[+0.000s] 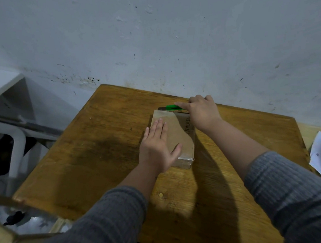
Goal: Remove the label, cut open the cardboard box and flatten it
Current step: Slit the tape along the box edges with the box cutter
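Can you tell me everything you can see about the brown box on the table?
The cardboard box is small, flat and brown, lying on the wooden table. Shiny clear tape wraps its near end, and dark handwriting runs along its right edge. It looks closed. The left hand lies flat on top, and the right hand holds a green cutter at its far edge.

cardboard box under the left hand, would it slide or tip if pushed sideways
The cardboard box lies flat and low on the table, so tipping seems unlikely. Its glossy taped end suggests it could slide on the smooth wood. The left hand pressing flat on top probably pins it.
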A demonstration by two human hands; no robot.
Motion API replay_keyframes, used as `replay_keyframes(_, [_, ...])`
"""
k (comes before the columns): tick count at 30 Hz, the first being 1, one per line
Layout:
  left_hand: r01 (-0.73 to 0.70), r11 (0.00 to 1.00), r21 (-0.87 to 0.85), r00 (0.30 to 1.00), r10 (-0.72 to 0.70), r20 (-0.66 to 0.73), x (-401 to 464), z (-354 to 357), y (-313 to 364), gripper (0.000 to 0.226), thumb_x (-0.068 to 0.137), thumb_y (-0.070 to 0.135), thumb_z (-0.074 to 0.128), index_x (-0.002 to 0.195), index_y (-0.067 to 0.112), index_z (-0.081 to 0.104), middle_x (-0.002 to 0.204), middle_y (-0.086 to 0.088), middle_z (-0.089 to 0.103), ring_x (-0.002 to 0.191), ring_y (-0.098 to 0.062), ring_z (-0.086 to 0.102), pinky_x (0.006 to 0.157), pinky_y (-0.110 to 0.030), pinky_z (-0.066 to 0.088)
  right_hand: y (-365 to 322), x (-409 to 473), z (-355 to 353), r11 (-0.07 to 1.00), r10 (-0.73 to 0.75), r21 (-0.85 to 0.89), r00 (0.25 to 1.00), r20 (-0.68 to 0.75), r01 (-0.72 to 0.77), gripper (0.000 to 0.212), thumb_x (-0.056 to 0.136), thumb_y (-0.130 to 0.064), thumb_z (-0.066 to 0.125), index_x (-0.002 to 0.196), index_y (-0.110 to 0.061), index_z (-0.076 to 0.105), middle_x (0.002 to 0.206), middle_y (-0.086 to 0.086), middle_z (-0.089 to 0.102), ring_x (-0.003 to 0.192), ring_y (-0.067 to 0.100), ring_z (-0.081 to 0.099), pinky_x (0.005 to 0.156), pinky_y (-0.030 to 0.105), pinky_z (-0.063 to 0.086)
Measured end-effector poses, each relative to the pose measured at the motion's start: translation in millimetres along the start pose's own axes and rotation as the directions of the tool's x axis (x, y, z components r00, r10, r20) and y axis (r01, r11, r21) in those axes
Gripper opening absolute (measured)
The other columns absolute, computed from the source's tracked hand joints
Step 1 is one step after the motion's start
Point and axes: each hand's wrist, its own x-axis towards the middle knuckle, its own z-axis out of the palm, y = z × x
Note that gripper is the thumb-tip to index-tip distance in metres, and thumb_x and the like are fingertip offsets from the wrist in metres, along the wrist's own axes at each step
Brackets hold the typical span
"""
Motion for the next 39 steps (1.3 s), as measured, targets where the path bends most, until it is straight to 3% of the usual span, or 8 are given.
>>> replay_keyframes(7, [0.038, 0.998, 0.056, 0.993, -0.044, 0.113, 3, -5, 3, 0.09, 0.084, 0.067, 0.015, 0.151, 0.007, 0.017, 0.161, -0.008, 0.01, 0.148, -0.018, 0.004, 0.121, -0.039, 0.003, 3, -11, 1, 1.0, 0.013, 0.019, 1.0, -0.003, -0.013, 0.057, 0.094, -0.015, 0.045, 0.143, -0.038, 0.031, 0.111, 0.004, 0.056, 0.106, 0.024, 0.045, 0.082, 0.037, 0.029])
replay_keyframes(20, [-0.06, 0.996, 0.069, 0.993, 0.052, 0.108, 0, -9, -2, 0.099, 0.085, 0.076, 0.022, 0.147, -0.001, 0.028, 0.156, -0.018, 0.021, 0.147, -0.027, 0.016, 0.12, -0.042, 0.011, 0, -12, -4, 0.998, 0.064, -0.006, 0.998, -0.02, -0.064, 0.056, 0.093, -0.013, 0.043, 0.142, -0.039, 0.033, 0.108, 0.005, 0.057, 0.105, 0.025, 0.046, 0.083, 0.038, 0.029])
replay_keyframes(29, [0.007, 0.996, 0.09, 0.979, -0.025, 0.203, 5, -13, 2, 0.096, 0.085, 0.074, 0.02, 0.152, 0.006, 0.006, 0.161, -0.011, 0.0, 0.148, -0.021, -0.004, 0.119, -0.036, -0.006, 30, -32, 1, 0.995, 0.096, -0.009, 0.995, -0.026, -0.096, 0.054, 0.094, -0.015, 0.043, 0.141, -0.041, 0.034, 0.105, 0.003, 0.057, 0.101, 0.022, 0.047, 0.078, 0.036, 0.026])
replay_keyframes(39, [0.021, 0.99, 0.143, 0.953, -0.063, 0.297, 7, -21, 7, 0.095, 0.086, 0.075, 0.013, 0.152, 0.008, -0.002, 0.161, -0.009, -0.01, 0.147, -0.02, -0.011, 0.121, -0.04, 0.0, 55, -47, 6, 0.986, 0.165, -0.017, 0.986, -0.006, -0.165, 0.051, 0.095, -0.014, 0.042, 0.138, -0.042, 0.039, 0.092, -0.003, 0.054, 0.093, 0.019, 0.047, 0.075, 0.036, 0.027])
